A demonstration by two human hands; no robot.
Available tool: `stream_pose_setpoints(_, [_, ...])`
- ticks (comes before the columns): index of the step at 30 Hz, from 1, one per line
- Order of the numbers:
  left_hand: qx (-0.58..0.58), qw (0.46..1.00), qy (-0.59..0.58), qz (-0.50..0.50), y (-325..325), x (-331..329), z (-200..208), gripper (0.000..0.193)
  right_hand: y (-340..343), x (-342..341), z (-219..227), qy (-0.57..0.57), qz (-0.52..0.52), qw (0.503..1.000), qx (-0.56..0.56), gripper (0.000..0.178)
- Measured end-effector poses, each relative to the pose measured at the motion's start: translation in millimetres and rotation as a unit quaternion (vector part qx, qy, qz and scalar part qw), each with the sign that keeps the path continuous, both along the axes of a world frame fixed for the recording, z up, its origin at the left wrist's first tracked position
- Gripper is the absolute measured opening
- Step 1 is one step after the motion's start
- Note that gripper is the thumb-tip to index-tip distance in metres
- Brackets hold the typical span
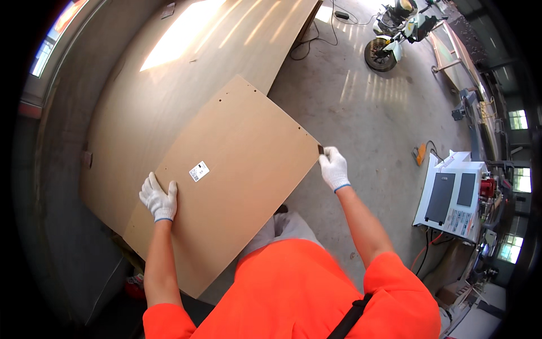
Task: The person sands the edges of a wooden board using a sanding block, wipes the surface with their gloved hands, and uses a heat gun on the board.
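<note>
A brown rectangular wooden panel (237, 147) lies at an angle over the near part of a large wooden board (141, 107). It has small dark holes near its edges and a white printed label (199, 171). My left hand (158, 198), in a white knit glove, rests flat on the panel left of the label, fingers spread. At the panel's right corner, my gloved right hand (334, 168) has its fingers closed around a small dark piece (320, 150) that meets the corner. The fingers partly hide this piece, so its kind is unclear.
A grey wall (56, 152) runs along the left. Across the concrete floor (361, 113) are a motorcycle (392, 42), loose black cables (316, 40), an orange tool (419, 153) and a white-and-grey machine cabinet (451, 195) at the right.
</note>
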State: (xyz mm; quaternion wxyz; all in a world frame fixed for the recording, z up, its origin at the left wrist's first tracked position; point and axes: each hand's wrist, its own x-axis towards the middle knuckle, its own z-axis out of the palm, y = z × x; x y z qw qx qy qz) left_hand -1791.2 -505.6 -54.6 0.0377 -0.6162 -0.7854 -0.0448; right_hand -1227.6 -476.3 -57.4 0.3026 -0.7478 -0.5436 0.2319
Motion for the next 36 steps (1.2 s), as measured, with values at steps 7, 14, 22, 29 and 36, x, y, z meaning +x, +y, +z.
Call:
stream_pose_setpoints(7, [-0.068,0.995,0.033,-0.070,-26.1,-2.8,20.9,0.094,14.7,4.2,7.5,-0.232,0.007,0.969,0.089,0.015])
stream_pose_setpoints(14, [-0.045,0.997,0.027,-0.058,-26.1,-6.0,12.4,0.089,-35.6,-38.5,-7.6,-0.265,0.116,0.939,0.187,0.020])
stream_pose_setpoints(22, [-0.039,0.997,0.022,-0.060,-25.1,-10.0,12.1,0.087,16.1,-20.3,7.6,-0.377,-0.006,0.921,0.095,0.011])
stream_pose_setpoints(29, [-0.028,0.996,0.045,-0.068,-28.7,-1.5,14.2,0.085,-71.9,-100.2,-4.0,-0.417,0.071,0.898,0.121,0.009])
stream_pose_setpoints(36, [0.018,0.995,0.011,-0.100,-32.8,-24.7,11.8,0.086,-217.8,-248.5,17.5,-0.015,-0.046,0.998,0.045,0.015])
